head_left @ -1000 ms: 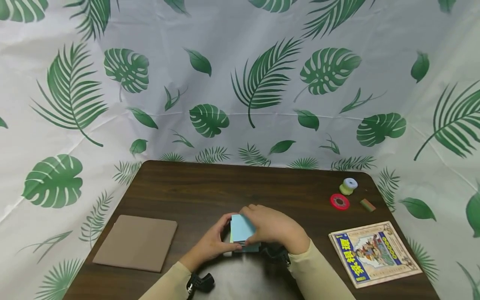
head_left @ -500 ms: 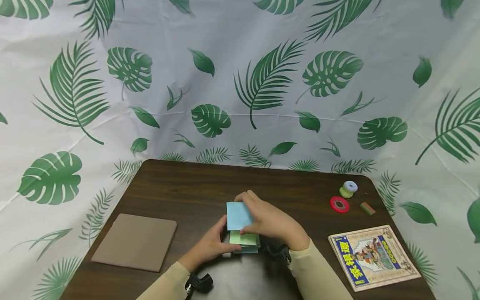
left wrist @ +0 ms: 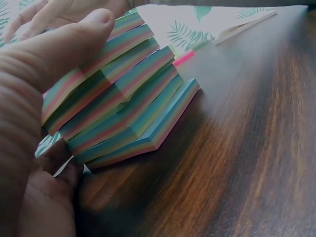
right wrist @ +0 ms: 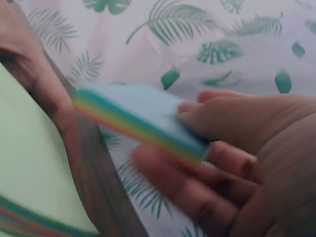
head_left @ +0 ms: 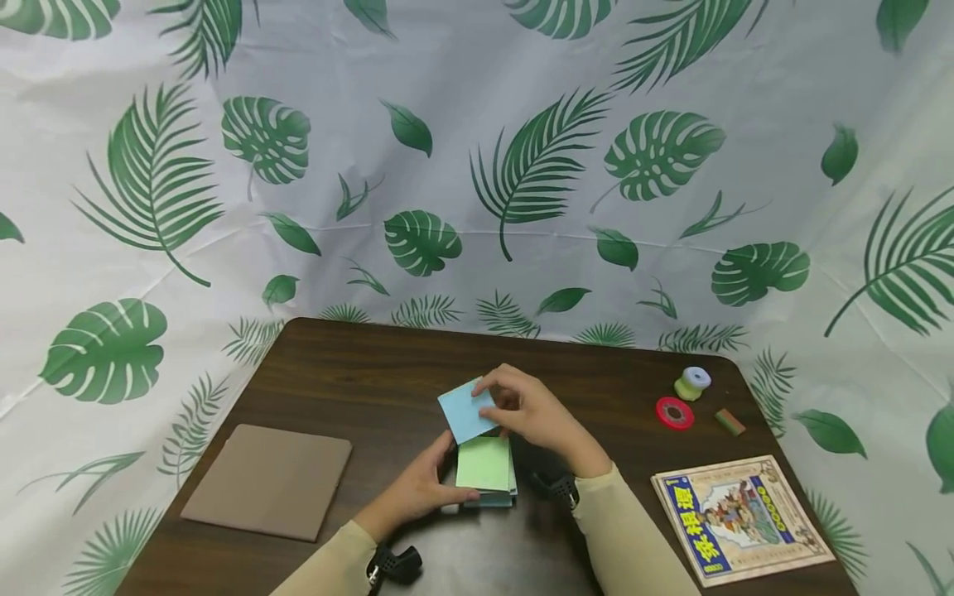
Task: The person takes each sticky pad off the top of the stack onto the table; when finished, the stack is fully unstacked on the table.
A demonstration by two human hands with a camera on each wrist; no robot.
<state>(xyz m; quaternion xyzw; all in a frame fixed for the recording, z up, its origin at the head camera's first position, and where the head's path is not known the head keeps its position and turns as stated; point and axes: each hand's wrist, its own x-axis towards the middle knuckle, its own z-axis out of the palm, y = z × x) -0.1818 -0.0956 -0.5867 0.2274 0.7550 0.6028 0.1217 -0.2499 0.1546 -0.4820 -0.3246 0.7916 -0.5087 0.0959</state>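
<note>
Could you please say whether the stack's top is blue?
No, the stack is green on top; the right hand holds the blue-topped pad.

Blue-topped pad (head_left: 464,415), tilted, raised, near green-topped stack (head_left: 483,463)

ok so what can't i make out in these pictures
- Head view: the fine print on the booklet is too small to read.
- Left wrist view: the left hand hides part of the stack of pads.
- Right wrist view: blur hides the single sheets of the blue-topped pad; the left and bottom edges cut off the stack of pads.
</note>
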